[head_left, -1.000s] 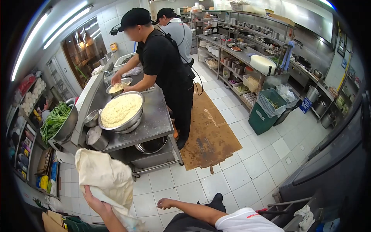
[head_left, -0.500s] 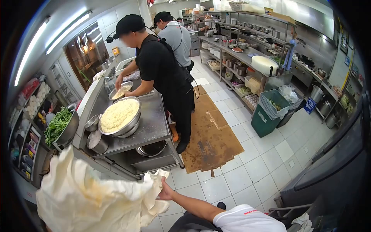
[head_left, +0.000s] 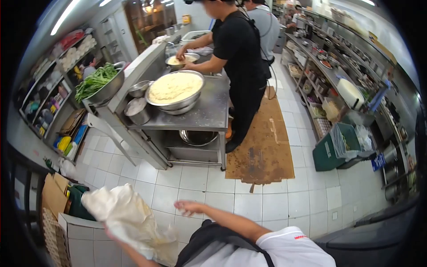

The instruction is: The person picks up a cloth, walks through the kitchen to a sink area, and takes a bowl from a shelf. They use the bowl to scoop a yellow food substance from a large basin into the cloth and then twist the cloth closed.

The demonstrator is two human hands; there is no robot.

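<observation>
A crumpled off-white cloth (head_left: 129,218) with a faint yellowish stain hangs at the lower left of the head view. My left hand (head_left: 111,232) is at the cloth's left edge, closed on it, its fingers partly hidden by the folds. To the right of the cloth, apart from it, my right hand (head_left: 190,207) is held over the tiled floor with its fingers spread and nothing in them.
A steel table (head_left: 209,104) bears a large bowl of pale grated food (head_left: 175,88). A co-worker in black (head_left: 240,49) stands beside it on cardboard (head_left: 260,155). Greens (head_left: 98,82) fill a bowl at left. A green bin (head_left: 331,149) stands right; egg trays (head_left: 54,236) lower left.
My right hand has let go of the cloth. The cloth has gathered and moved down, with my left hand now showing. The view has turned left and downward.
</observation>
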